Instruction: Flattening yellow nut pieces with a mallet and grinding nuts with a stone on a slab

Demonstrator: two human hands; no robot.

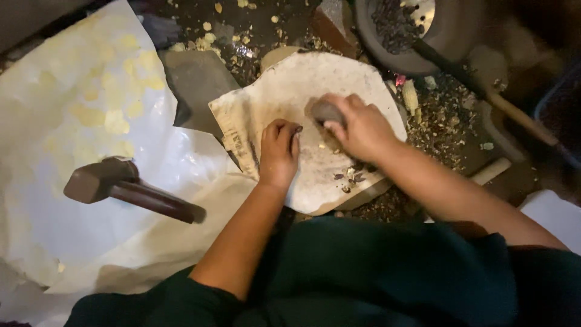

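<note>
Dark green short-sleeved top, bare forearms, dark green garment over lap

The only package-like thing is an emptied sack [284, 91], up and to the right of the dark mallet [121, 184]. It is spread flat as a cover, roughly rounded, with a ragged outline. It is off-white to cream and stained grey-brown. Its corner nearest the mallet is squarer and carries a printed band [242, 142] of dark lines and marks running along the edge, worn and too small to make out. The edge farthest from the mallet curves like a disc. The curled left hand [278, 151] rests on the sack, and the right hand [357, 127] grips a dark stone [327, 112] over it.
</note>
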